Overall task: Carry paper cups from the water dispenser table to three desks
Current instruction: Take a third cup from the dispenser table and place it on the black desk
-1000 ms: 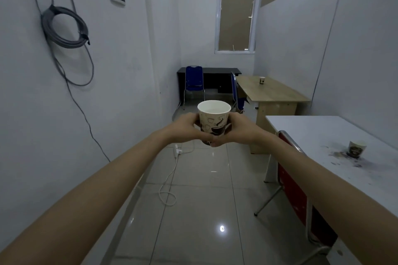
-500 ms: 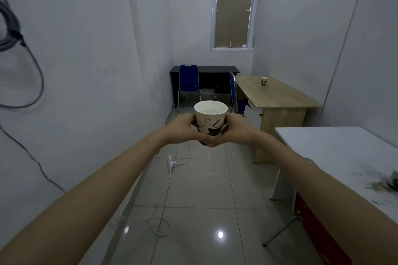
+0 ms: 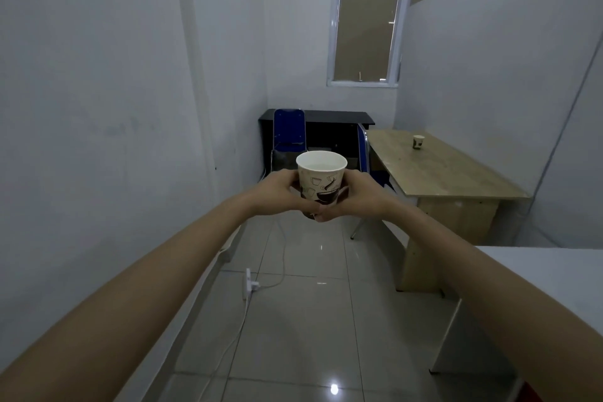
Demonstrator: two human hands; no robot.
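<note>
**Ana:** Head view, the only one we have — how far along does the delivery look?

**Ben:** Partly done, I'd judge. One small cup already stands on the wooden desk at the right of the frame, in its far half. A white desk shows only a bare corner at the lower right, so I can't tell whether anything sits on the rest of it.

**Ana:** And the third desk?

**Ben:** Probably the black desk under the window, just above centre frame, with a blue chair in front of it. No cup shows on the part of its top I can see. My guess is that it is the one left to serve.

**Ana:** Where is the cup being carried?

**Ben:** The paper cup is at centre frame, upright, rim level, held out at arm's length above the tiled floor. It looks to have liquid inside, though that's hard to confirm.

**Ana:** How do the hands sit on it?

**Ben:** Both wrap it. The left hand curls round the left side of the wall; the right hand curls round the right side. Their fingers meet below the base, cradling it. Neither hand is spread wide; each is closed snugly against the cup.

**Ana:** Anything underfoot?

**Ben:** A power strip with a white cable lies on the floor at lower centre-left.
</note>
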